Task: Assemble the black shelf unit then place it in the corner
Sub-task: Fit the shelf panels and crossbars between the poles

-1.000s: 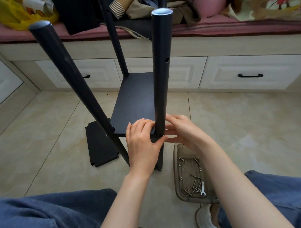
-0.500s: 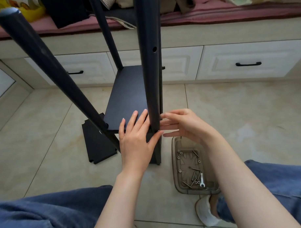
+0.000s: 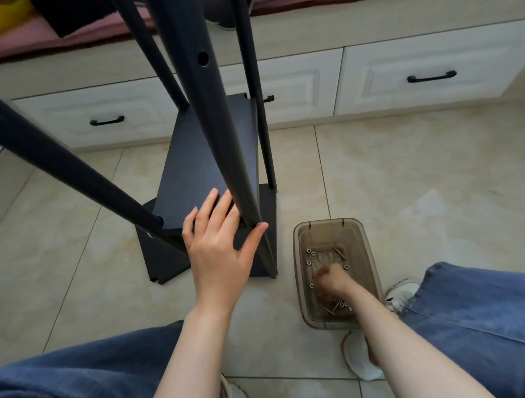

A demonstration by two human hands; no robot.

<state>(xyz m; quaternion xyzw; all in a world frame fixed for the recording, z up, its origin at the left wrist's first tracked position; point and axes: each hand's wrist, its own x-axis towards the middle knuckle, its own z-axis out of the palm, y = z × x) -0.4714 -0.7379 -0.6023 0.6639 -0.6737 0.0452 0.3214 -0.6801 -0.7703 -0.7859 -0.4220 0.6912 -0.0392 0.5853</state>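
Now left hand (image 3: 218,251) lies, fingers apart, on shelf board (image 3: 188,159); right hand (image 3: 329,278) too blurred to tell.

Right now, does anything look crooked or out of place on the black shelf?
One thing: a loose black panel lies flat on the floor, partly under the shelf unit, not attached. The poles look splayed, but that may be the wide lens. Nothing has spilled from the tray.

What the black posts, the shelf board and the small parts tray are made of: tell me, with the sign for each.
Black posts: probably painted metal tube. They are round, with a satin sheen and a drilled hole that suggests they are hollow.
Shelf board: thin, flat and matt black. It could be coated metal or laminate; the look leaves it open.
Parts tray: plastic, with a see-through smoky-brown tint and a moulded rim.
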